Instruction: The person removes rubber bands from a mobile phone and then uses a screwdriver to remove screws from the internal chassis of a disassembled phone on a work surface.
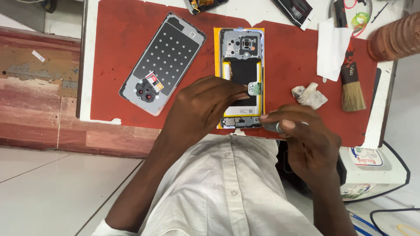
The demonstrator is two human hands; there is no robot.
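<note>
Red, slightly scuffed matting (122, 57) covers the white bench (89, 52) under my hands, with pale floor tiles off to my left. Between my two hands lies an opened phone (242, 65), a flat rectangle with rounded corners, its dark battery and grey metal frame bare, resting on a yellow sheet (217, 78). My left hand (199, 107) rests on the phone's lower half, its fingers (238, 91) pinched together on a small white and green tab (254, 88) on the battery. My right hand (302, 131) is curled closed around a slim grey metal tool (275, 127), held just at the phone's near edge. Beyond my left fingers the phone's grey back cover (164, 61) lies inside-up, dotted with small round marks. Past my right fingers sit a crumpled white wipe (309, 95), a folded white paper (330, 50) and a soft-bristled brush (351, 87).
</note>
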